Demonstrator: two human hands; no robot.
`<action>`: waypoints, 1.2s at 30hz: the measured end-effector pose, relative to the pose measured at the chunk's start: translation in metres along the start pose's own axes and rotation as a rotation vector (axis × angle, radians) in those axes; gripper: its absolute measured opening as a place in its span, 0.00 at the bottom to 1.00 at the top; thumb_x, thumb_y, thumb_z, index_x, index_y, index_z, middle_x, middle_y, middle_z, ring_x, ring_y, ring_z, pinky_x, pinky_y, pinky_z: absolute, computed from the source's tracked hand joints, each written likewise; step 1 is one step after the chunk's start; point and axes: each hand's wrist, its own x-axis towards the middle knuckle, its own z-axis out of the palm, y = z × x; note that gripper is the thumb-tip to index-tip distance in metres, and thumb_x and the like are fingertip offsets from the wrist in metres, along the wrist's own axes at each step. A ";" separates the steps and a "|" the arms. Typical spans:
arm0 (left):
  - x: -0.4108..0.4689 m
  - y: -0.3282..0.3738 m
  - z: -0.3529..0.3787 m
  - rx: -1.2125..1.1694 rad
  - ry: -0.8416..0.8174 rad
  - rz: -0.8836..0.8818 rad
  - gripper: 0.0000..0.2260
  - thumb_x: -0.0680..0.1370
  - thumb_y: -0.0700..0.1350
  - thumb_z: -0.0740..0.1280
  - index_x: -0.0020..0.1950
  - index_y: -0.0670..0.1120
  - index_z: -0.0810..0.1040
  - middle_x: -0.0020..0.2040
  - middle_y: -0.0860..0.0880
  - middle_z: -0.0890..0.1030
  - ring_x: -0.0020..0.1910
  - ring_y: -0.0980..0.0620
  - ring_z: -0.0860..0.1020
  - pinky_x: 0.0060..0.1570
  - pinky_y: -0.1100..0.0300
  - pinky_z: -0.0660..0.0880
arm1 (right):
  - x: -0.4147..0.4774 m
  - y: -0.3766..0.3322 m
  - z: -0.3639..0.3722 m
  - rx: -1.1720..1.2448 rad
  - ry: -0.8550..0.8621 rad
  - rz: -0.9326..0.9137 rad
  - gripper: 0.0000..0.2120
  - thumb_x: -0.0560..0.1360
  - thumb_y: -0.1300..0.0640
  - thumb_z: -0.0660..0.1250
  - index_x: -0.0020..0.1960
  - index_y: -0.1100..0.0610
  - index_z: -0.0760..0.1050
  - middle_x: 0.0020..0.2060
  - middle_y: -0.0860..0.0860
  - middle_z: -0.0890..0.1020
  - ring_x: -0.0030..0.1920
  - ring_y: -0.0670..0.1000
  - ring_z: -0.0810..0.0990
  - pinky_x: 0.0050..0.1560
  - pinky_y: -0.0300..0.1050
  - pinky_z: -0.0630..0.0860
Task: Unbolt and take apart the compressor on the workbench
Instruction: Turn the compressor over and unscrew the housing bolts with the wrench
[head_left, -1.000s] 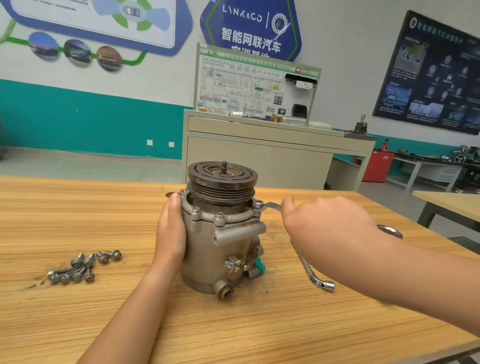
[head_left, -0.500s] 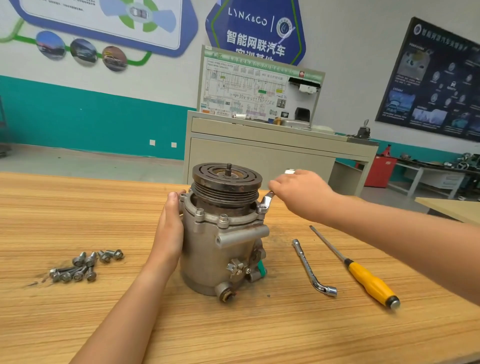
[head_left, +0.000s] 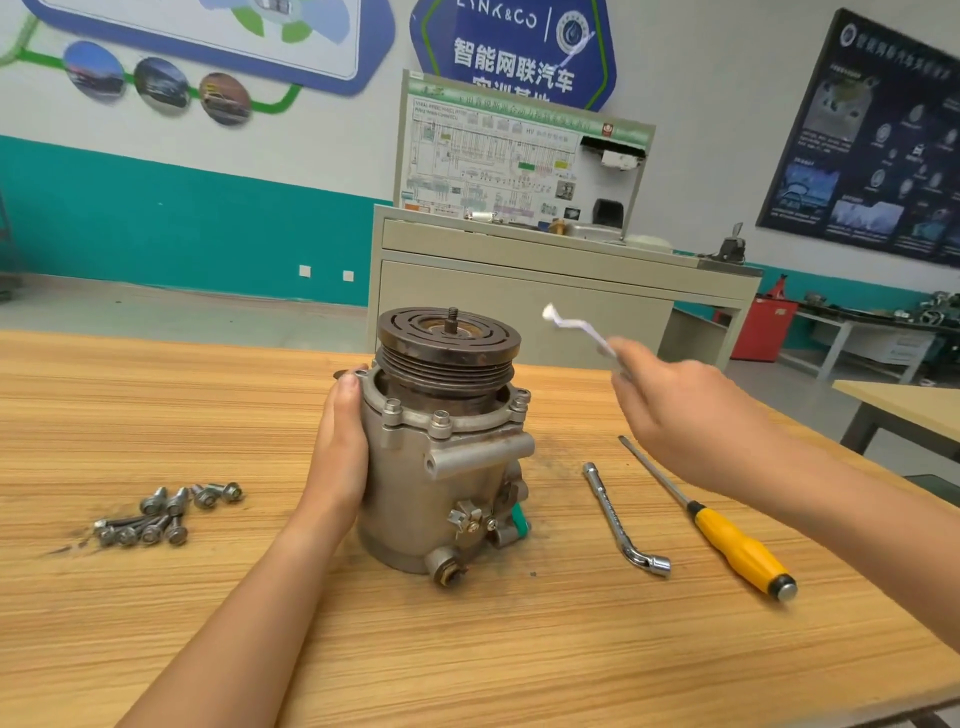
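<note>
Fingers of the left hand (head_left: 337, 447) clasp the side of the compressor (head_left: 452, 478), which stands upright on the desk (head_left: 156, 623), pulley end up. The right hand (head_left: 675, 415) pinches a blurred wrench (head_left: 574, 327) in the air beside it. Loose bolts (head_left: 161, 514) lie to the left. A socket wrench (head_left: 623, 514) and a yellow-handled screwdriver (head_left: 737, 551) lie to the right.
</note>
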 end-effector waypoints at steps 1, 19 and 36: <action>-0.001 0.000 0.000 0.015 0.003 0.008 0.22 0.82 0.57 0.46 0.62 0.48 0.75 0.57 0.49 0.79 0.58 0.55 0.75 0.60 0.57 0.70 | -0.007 -0.003 -0.004 -0.049 -0.090 0.000 0.16 0.80 0.54 0.51 0.67 0.50 0.62 0.29 0.46 0.72 0.29 0.47 0.71 0.26 0.44 0.65; -0.057 0.028 -0.021 0.332 -0.264 0.070 0.60 0.57 0.63 0.78 0.73 0.65 0.36 0.66 0.77 0.53 0.60 0.83 0.56 0.61 0.67 0.58 | -0.013 -0.036 -0.012 -0.414 -0.277 -0.022 0.20 0.77 0.62 0.55 0.68 0.52 0.60 0.28 0.47 0.68 0.27 0.47 0.66 0.22 0.41 0.60; -0.069 0.013 0.028 0.440 0.033 0.166 0.54 0.60 0.53 0.79 0.75 0.57 0.48 0.73 0.54 0.61 0.72 0.53 0.60 0.70 0.47 0.63 | 0.004 -0.038 -0.012 -0.618 -0.318 -0.007 0.22 0.77 0.64 0.54 0.71 0.59 0.57 0.32 0.50 0.71 0.33 0.52 0.68 0.24 0.41 0.61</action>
